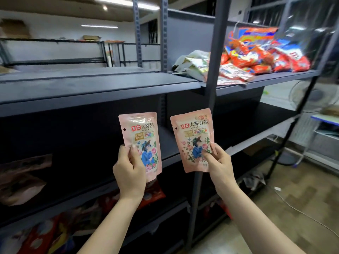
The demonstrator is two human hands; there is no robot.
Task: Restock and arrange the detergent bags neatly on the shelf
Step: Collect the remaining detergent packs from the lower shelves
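Two pink detergent bags with a floral picture are held upright in front of a dark metal shelf unit. My left hand (129, 173) grips the left pink bag (141, 136) at its lower left corner. My right hand (219, 165) pinches the right pink bag (191, 136) at its lower right corner. Both bags face me, side by side and apart, just below the upper grey shelf board (88, 88), level with the dark middle shelf.
A heap of red and white detergent bags (256, 54) lies on the upper right shelf. More bags sit on the lower left shelves (23, 178). A grey upright post (213, 52) divides the units. A fan (315, 96) and cable stand at right.
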